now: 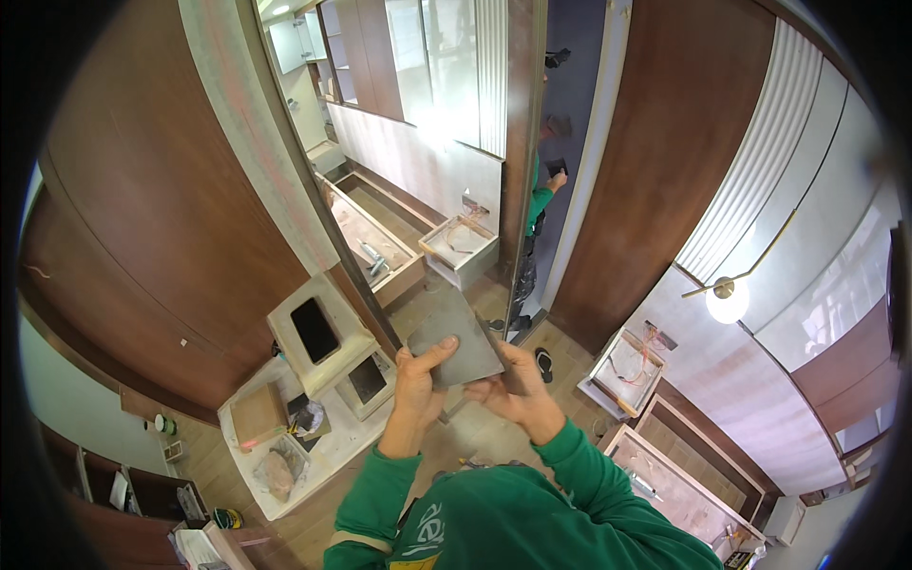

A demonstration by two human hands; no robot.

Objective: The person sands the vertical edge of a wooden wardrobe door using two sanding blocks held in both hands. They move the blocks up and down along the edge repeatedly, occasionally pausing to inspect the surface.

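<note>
In front of my chest I hold a grey sheet, which looks like sandpaper (463,359), in both hands. My left hand (416,382) is closed on its left edge, with the thumb pressed flat on top. My right hand (522,388) grips a darker, bent part at the right edge; whether that is a fold or a second sheet I cannot tell. Below the hands, to the left, a white work table (334,454) carries a box with a phone-like dark rectangle (314,330) on its lid. A plastic bag with a lumpy beige thing (278,472) lies there too.
A tall mirror panel (408,133) ahead reflects the room. Brown wood panels (684,123) stand on both sides. At right are a small open drawer unit (622,374) with loose wires, a bed-like wooden frame (665,484) and a lit globe lamp (727,301). A dark slipper (543,364) lies on the floor.
</note>
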